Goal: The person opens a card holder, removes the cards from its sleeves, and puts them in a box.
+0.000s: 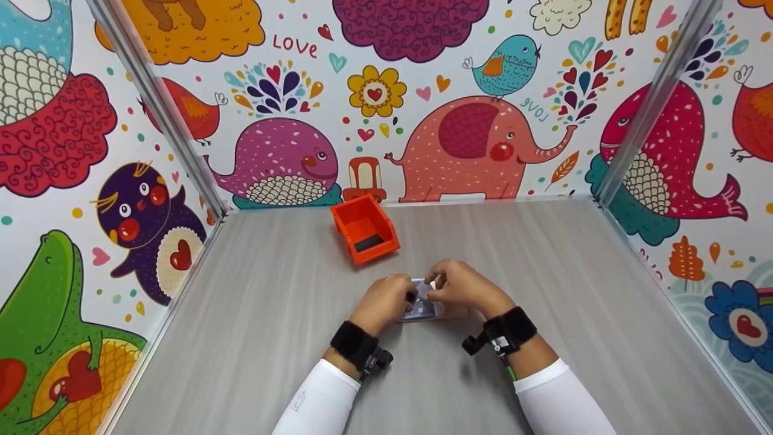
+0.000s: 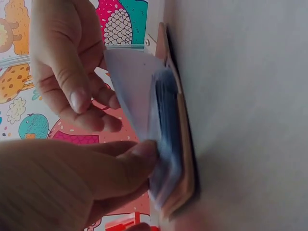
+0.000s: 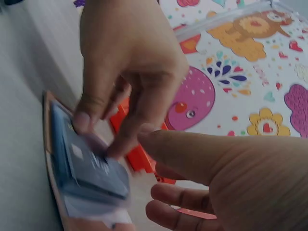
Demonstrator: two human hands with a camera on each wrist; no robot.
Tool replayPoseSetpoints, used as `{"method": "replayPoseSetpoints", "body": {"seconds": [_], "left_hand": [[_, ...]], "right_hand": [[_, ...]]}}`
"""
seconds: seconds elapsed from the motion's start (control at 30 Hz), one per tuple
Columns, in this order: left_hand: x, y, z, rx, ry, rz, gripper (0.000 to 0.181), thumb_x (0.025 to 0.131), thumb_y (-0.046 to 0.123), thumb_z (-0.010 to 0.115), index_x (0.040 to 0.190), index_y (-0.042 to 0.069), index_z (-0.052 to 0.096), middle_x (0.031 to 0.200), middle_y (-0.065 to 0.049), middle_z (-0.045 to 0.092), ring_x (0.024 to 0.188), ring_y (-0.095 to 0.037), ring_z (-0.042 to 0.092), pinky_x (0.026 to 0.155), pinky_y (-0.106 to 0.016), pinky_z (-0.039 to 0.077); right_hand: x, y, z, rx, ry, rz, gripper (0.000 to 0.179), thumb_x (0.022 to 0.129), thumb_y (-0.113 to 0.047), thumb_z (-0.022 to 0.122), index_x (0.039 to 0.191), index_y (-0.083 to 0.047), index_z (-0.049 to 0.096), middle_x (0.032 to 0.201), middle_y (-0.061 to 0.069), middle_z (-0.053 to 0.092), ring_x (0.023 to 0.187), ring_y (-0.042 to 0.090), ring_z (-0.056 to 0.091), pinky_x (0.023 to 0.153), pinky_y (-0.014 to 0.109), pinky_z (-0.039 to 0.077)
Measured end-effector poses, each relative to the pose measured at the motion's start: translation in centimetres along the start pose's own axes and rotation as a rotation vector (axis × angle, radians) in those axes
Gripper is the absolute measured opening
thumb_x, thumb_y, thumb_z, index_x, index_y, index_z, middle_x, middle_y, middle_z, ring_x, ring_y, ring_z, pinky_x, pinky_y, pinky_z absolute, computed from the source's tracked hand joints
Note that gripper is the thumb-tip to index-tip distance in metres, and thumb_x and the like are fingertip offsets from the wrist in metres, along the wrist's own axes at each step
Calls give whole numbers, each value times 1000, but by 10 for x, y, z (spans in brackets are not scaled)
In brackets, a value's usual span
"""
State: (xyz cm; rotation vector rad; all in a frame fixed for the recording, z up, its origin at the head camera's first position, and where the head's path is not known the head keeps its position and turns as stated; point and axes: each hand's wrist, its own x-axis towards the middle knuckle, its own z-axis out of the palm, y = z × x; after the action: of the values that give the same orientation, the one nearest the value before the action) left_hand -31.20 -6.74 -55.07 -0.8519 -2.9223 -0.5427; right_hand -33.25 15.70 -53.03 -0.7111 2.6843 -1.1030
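Note:
A card holder with a tan cover lies opened on the table between the hands. Its clear plastic sleeves stand partly lifted, fanned away from the cover. A dark card with a chip shows in the right wrist view. My left hand pinches the sleeves and card between thumb and fingers. Close by on the right, my right hand has loosely bent fingers; in the right wrist view they stand apart from the sleeves. A metal snap shows on the cover's strap.
Behind the hands stands an orange bin with a dark patch at its front. Printed cartoon panels wall in the grey table at the back and sides, with metal posts at the corners.

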Motion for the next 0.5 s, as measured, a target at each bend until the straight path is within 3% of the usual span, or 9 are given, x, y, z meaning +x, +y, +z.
{"method": "replayPoseSetpoints", "body": {"seconds": [0.33, 0.5], "left_hand": [[-2, 0, -1, -17, 17, 0, 14, 85, 4, 91, 96, 12, 88, 93, -3, 78, 85, -25, 73, 78, -41, 59], [-1, 1, 0, -35, 16, -1, 14, 84, 3, 91, 95, 11, 87, 94, -5, 78, 84, -25, 72, 78, -40, 58]], "right_hand": [[1, -3, 8, -114, 10, -43, 24, 83, -1, 89, 106, -2, 83, 100, 11, 77, 86, 17, 68, 78, 35, 59], [-1, -1, 7, -106, -6, -36, 24, 82, 3, 84, 106, -2, 83, 102, 10, 77, 87, 18, 69, 78, 35, 59]]}}
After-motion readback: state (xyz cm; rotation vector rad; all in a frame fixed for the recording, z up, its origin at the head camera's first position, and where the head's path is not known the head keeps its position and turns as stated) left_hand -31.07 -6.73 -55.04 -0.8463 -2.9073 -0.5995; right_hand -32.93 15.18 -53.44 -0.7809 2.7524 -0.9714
